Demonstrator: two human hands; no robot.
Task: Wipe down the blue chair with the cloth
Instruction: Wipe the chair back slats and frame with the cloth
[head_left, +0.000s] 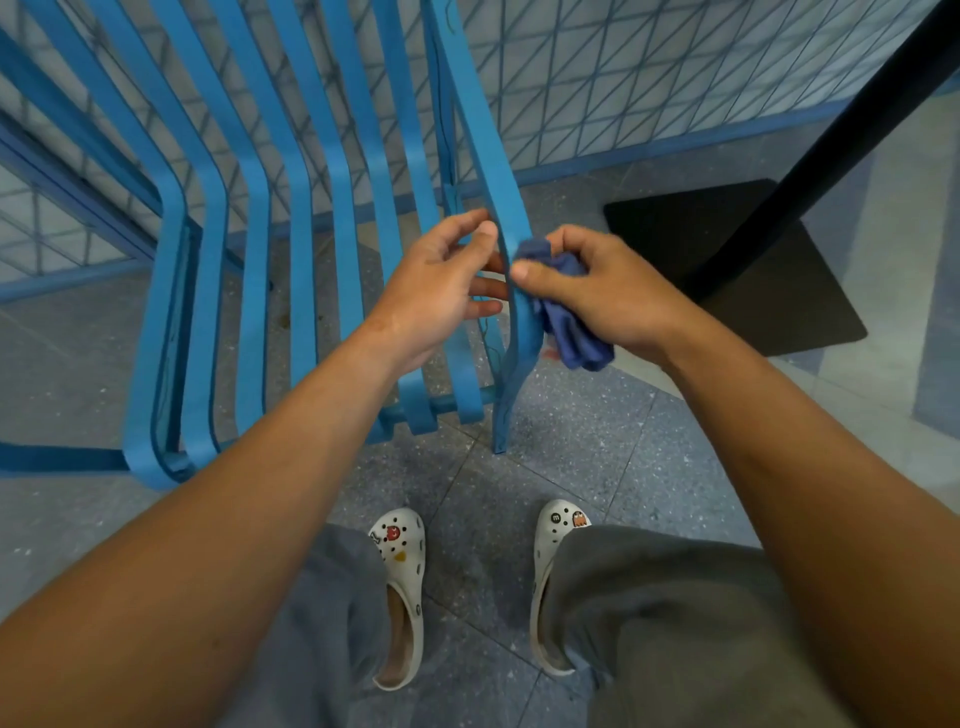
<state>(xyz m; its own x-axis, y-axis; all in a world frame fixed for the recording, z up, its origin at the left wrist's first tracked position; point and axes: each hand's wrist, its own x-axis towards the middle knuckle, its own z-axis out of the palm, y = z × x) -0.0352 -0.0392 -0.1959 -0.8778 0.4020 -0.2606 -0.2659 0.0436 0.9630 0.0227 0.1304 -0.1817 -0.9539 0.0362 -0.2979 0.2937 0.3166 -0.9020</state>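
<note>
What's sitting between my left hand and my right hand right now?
In the head view, the chair's outermost blue slat runs between the left hand and the right hand, which holds the cloth against it.

Even, soft light, faint shadows underfoot; wide-angle bending at edges, corners perhaps slightly blurred.

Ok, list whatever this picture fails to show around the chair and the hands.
- Blue chair, head view: the top of its back is cut off by the frame's upper edge.
- Cloth: partly covered by the right hand.
- Left hand: its fingertips are hidden behind the chair's outer slat.
</note>
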